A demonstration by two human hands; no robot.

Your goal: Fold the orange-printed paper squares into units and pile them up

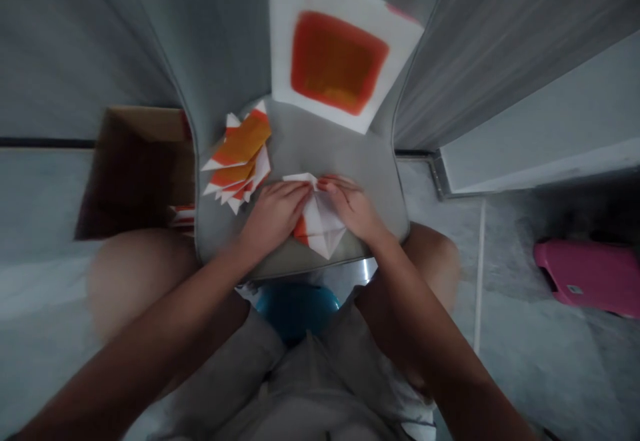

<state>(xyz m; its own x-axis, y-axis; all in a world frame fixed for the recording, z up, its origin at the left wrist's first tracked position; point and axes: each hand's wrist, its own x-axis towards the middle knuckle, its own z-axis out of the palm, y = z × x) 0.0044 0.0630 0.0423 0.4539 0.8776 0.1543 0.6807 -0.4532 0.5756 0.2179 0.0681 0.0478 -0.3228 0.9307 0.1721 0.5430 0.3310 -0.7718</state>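
Observation:
A white sheet of paper with orange-red patches (324,222), partly folded, lies on the grey chair seat (345,151) near its front edge. My left hand (277,211) is closed on its left upper side, fingertips pressed at the top fold. From the right, my right hand (350,204) pinches the same top area, its fingertips close to the left ones. My fingers hide part of the upper folds. To the left on the seat is a pile of several folded orange and white papers (243,154).
White sheets with a red-orange square (340,61) lean against the chair back. An open cardboard box (135,174) stands on the floor at left. A pink plastic stool (590,278) is at far right, and a blue object (297,304) sits below the seat.

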